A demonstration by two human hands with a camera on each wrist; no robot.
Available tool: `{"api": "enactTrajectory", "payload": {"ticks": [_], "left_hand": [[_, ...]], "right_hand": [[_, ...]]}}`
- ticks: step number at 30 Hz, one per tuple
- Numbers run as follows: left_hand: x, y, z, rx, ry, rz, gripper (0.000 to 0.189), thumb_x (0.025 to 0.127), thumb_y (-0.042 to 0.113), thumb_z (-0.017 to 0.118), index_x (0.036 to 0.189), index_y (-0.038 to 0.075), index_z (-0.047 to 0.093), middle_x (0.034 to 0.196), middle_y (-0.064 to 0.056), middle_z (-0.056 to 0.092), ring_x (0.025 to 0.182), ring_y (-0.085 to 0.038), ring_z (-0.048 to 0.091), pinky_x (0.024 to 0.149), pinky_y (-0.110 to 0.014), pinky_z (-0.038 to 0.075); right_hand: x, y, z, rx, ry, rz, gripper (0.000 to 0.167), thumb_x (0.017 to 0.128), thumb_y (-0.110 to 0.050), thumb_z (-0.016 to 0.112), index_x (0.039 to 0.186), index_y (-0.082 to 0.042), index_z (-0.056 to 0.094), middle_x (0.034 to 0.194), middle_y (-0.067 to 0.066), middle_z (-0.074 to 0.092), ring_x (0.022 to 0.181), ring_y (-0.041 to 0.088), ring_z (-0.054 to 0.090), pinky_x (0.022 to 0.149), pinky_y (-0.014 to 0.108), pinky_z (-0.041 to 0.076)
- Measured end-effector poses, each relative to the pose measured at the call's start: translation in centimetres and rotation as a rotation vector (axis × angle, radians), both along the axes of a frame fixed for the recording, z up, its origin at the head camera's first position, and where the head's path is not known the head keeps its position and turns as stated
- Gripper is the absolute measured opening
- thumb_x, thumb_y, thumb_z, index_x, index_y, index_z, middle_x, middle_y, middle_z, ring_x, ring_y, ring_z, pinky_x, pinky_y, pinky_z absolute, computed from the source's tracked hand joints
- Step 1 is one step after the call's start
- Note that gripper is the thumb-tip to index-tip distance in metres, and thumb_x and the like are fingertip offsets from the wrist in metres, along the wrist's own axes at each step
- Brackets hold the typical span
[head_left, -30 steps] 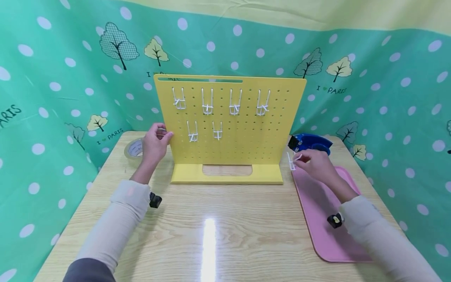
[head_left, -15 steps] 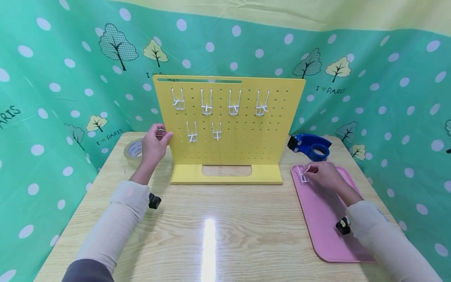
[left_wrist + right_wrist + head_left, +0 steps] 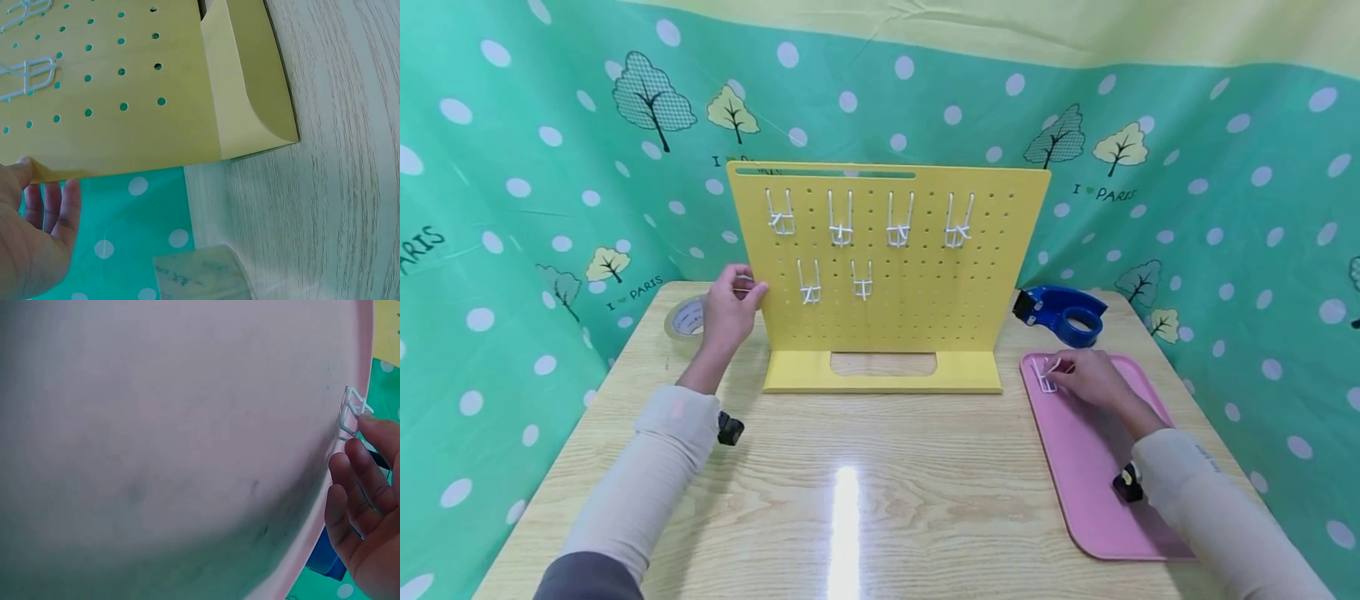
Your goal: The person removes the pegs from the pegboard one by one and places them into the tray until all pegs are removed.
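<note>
A yellow pegboard (image 3: 917,308) stands upright on its base at the back of the table. My left hand (image 3: 728,310) holds its left edge, thumb on the front and fingers behind, as the left wrist view (image 3: 37,231) also shows. Several white wire pegboard hooks hang on it: a row along the top and a lower pair including a hook (image 3: 862,283). Over the far left corner of the pink tray (image 3: 1097,492), my right hand (image 3: 1093,379) pinches another white wire hook (image 3: 1042,377) between thumb and fingertips. That hook (image 3: 350,412) is at the tray's rim in the right wrist view.
Behind the tray lies a blue tape dispenser (image 3: 1060,312). A roll of clear tape (image 3: 683,319) is beside my left forearm, left of the pegboard. A green dotted curtain (image 3: 880,92) closes off the back and sides of the wooden table (image 3: 850,450).
My right hand has moved the hook down and slightly right, from beside the pegboard's right edge to the tray's far left corner. The left hand stays on the board's edge.
</note>
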State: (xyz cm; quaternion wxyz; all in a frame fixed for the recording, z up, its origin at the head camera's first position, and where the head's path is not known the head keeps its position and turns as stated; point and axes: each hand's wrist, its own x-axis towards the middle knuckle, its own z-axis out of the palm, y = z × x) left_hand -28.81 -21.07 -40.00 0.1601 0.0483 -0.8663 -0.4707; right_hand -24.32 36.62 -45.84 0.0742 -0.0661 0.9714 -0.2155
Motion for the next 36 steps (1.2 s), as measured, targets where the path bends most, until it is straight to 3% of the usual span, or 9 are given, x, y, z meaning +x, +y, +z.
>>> {"api": "enactTrajectory", "payload": {"ticks": [7,13,17,22,24,30,36], "left_hand": [[-0.1,0.0,-0.1,0.021,-0.004,-0.004,0.032,0.101,0.022,0.065,0.126,0.005,0.057,0.12,-0.019,0.068,0.107,-0.03,0.067,0.07,-0.01,0.057],[0.0,-0.1,0.0,0.013,-0.001,-0.008,0.032,0.101,0.022,0.065,0.126,0.004,0.057,0.12,-0.019,0.069,0.107,-0.031,0.067,0.071,-0.013,0.058],[0.0,-0.1,0.0,0.007,-0.001,-0.003,0.032,0.101,0.022,0.065,0.126,0.005,0.057,0.12,-0.019,0.069,0.107,-0.031,0.067,0.071,-0.013,0.058],[0.1,0.1,-0.1,0.018,0.016,-0.011,0.031,0.101,0.02,0.066,0.125,0.003,0.057,0.119,-0.021,0.069,0.106,-0.031,0.068,0.07,-0.012,0.057],[0.1,0.2,-0.1,0.019,0.019,-0.015,0.031,0.101,0.02,0.066,0.124,0.003,0.057,0.118,-0.021,0.069,0.105,-0.032,0.068,0.07,-0.012,0.057],[0.1,0.2,0.0,0.009,0.026,-0.014,0.03,0.101,0.02,0.065,0.124,0.003,0.057,0.117,-0.021,0.069,0.104,-0.031,0.067,0.07,-0.013,0.056],[0.2,0.0,0.2,0.019,0.017,-0.014,0.031,0.101,0.02,0.065,0.126,0.003,0.057,0.117,-0.021,0.069,0.103,-0.03,0.067,0.069,-0.012,0.058]], "right_hand": [[-0.1,-0.1,0.4,0.013,-0.019,0.011,0.012,0.096,-0.02,0.07,0.103,-0.012,0.075,0.093,0.008,0.071,0.076,0.019,0.058,0.061,0.025,0.05],[-0.1,0.3,1.8,0.048,-0.031,-0.009,0.023,0.097,-0.02,0.067,0.118,-0.01,0.071,0.105,0.013,0.07,0.088,0.025,0.062,0.071,0.032,0.056],[-0.4,0.7,3.2,0.064,0.014,-0.033,0.026,0.1,-0.018,0.063,0.122,-0.008,0.069,0.109,0.016,0.07,0.095,0.03,0.062,0.079,0.04,0.059],[-0.7,0.3,4.9,0.016,0.108,-0.054,0.026,0.1,-0.017,0.064,0.123,-0.005,0.068,0.108,0.018,0.071,0.092,0.03,0.063,0.074,0.033,0.059],[-0.7,-0.4,5.4,-0.008,0.139,-0.059,0.025,0.1,-0.017,0.065,0.122,-0.005,0.068,0.107,0.018,0.071,0.092,0.03,0.063,0.074,0.034,0.06],[-0.7,-4.2,6.5,-0.07,0.253,-0.024,0.023,0.098,-0.016,0.068,0.119,-0.007,0.07,0.106,0.016,0.073,0.097,0.031,0.066,0.086,0.052,0.062],[-1.6,-9.6,7.6,-0.116,0.382,0.075,0.017,0.095,-0.011,0.071,0.111,-0.006,0.073,0.1,0.013,0.074,0.091,0.028,0.068,0.08,0.048,0.062]]}}
